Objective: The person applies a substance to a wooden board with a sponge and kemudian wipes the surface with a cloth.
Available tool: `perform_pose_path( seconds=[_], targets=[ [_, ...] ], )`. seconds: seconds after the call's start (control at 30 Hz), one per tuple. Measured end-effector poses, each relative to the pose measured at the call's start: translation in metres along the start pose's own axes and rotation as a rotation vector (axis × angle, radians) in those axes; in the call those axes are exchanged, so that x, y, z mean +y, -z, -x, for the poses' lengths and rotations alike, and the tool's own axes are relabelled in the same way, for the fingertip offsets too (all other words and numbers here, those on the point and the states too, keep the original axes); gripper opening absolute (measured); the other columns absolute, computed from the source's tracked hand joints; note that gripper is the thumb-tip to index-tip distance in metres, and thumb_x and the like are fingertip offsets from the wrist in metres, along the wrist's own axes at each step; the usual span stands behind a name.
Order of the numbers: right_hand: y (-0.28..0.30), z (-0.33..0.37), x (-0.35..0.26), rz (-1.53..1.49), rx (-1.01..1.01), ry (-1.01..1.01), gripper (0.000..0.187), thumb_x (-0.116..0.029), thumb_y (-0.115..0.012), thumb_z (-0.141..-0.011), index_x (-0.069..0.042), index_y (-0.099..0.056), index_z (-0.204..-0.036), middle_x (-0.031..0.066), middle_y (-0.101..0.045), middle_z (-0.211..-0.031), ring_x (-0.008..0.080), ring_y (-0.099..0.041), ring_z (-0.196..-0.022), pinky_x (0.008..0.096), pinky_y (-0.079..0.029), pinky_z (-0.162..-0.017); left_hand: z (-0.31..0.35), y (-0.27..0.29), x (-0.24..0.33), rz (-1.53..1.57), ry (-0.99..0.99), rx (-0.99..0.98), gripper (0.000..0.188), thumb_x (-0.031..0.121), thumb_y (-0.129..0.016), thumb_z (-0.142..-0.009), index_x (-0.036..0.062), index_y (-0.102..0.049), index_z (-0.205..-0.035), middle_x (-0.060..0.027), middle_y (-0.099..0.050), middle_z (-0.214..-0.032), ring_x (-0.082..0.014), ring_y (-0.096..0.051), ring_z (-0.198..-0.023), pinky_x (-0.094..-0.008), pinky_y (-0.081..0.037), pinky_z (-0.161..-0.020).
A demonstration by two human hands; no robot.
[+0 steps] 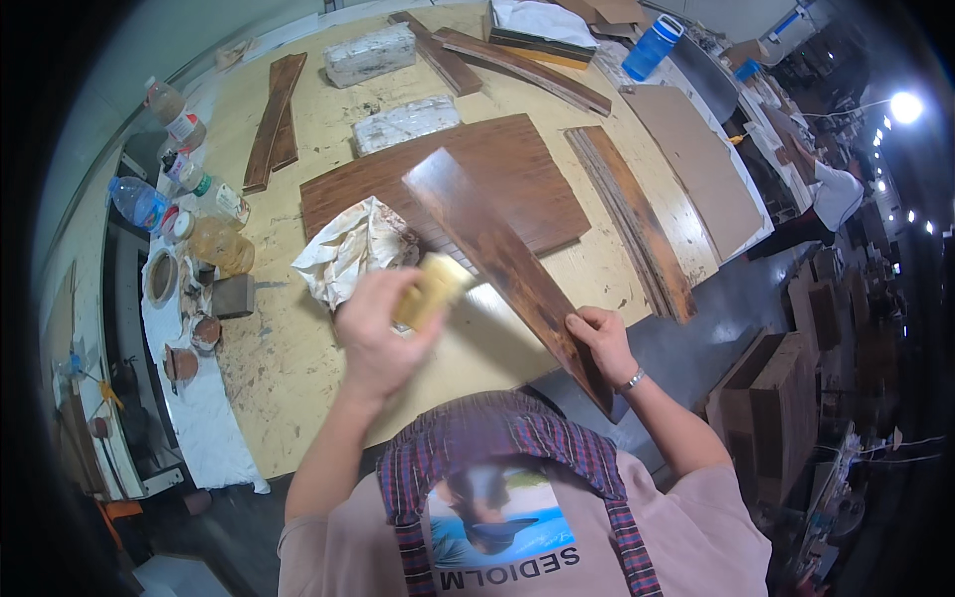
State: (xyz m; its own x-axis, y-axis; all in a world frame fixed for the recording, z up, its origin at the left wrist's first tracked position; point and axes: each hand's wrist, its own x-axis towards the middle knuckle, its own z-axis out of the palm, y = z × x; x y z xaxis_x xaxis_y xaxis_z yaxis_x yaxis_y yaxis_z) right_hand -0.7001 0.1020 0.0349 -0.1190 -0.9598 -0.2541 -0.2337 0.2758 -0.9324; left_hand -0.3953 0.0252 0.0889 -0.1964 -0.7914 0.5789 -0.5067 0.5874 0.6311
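Observation:
My left hand (378,326) is closed around a yellow sponge (440,287), blurred by motion, just left of a dark brown wooden plank (502,267). With its fingers wrapped on the plank's near end, my right hand (603,346) holds it at a slant, its far end raised and shining. A wide brown wood panel (527,149) lies beneath on the table, partly hidden by the plank. Beside my left hand sits a crumpled, brown-stained white cloth or paper (350,244).
The yellowish worktable (269,378) carries two wrapped white blocks (370,56), crossed planks (271,129) and a stack of narrow boards (637,224). Several bottles (217,244) and small pots line its left edge. A blue bottle (653,48) stands far right. Another person (834,194) works beyond.

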Motion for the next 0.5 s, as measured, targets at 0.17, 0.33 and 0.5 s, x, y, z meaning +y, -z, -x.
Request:
perform_pose_path(
  seconds=[0.17, 0.33, 0.5],
  targets=[
    [-0.003, 0.0, -0.008, 0.02, 0.071, 0.019, 0.028, -0.02, -0.068, -0.089, 0.003, -0.062, -0.074, -0.0041, -0.05, -0.062, 0.0036, -0.041, -0.059, 0.0246, -0.034, -0.052, -0.023, -0.001, -0.024, -0.053, 0.08, 0.149, 0.032, 0.017, -0.078, -0.071, 0.003, -0.064, -0.097, -0.0108, -0.063, -0.088, -0.0271, -0.062, -0.08, -0.0359, -0.05, -0.071],
    [-0.015, -0.021, -0.03, 0.052, 0.117, 0.082, 0.026, -0.019, -0.068, -0.089, 0.001, -0.062, -0.073, -0.0041, -0.051, -0.064, 0.0054, -0.043, -0.062, 0.0262, -0.036, -0.055, 0.007, -0.04, 0.006, 0.082, -0.073, -0.152, 0.034, 0.018, -0.079, -0.07, 0.0032, -0.065, -0.097, -0.0108, -0.065, -0.09, -0.0263, -0.064, -0.081, -0.0379, -0.052, -0.071],
    [-0.034, -0.065, -0.052, -0.305, 0.306, 0.147, 0.028, -0.021, -0.068, -0.091, 0.007, -0.068, -0.087, 0.0029, -0.066, -0.076, 0.0069, -0.054, -0.069, 0.0257, -0.045, -0.063, -0.001, -0.038, 0.003, 0.073, -0.059, -0.088, 0.034, 0.014, -0.08, -0.068, 0.003, -0.067, -0.098, -0.011, -0.065, -0.086, -0.0243, -0.063, -0.073, -0.0345, -0.051, -0.066]
  ],
)
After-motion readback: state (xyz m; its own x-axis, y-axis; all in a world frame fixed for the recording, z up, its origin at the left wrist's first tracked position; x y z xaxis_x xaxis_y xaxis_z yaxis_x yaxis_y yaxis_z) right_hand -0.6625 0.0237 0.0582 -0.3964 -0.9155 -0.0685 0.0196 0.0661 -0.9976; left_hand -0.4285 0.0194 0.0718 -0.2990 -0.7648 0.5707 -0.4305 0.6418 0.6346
